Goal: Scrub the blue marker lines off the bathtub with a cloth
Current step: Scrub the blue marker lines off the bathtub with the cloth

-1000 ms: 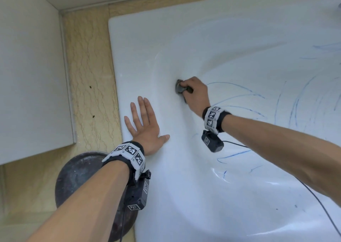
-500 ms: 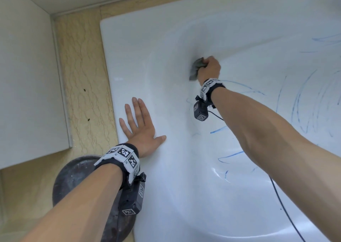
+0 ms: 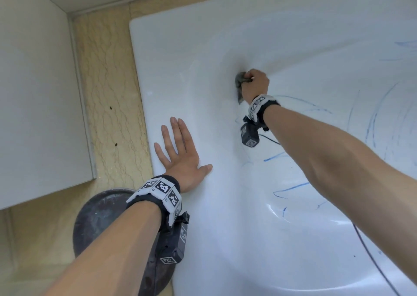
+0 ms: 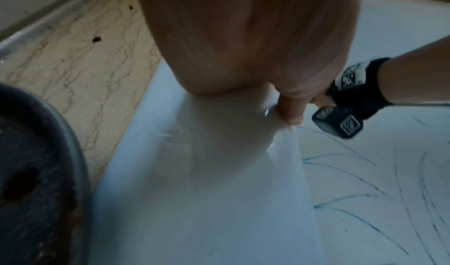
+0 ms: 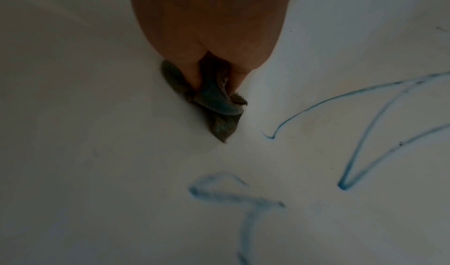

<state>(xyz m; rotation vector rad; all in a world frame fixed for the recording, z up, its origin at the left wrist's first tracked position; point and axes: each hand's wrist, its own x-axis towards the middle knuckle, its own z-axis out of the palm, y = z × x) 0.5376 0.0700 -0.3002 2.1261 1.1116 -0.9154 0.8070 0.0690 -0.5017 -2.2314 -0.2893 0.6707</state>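
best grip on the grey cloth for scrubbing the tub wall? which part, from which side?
Grip the bunched upper part of the cloth, coming from the open tub side, as the right hand does now. Its wad fills the fingers, and the flat face stays against the bathtub wall; the loose corner trails free.

My head camera is looking down over the bathtub, while both wrist cameras are peering close along my hands, sharing its marker lines.
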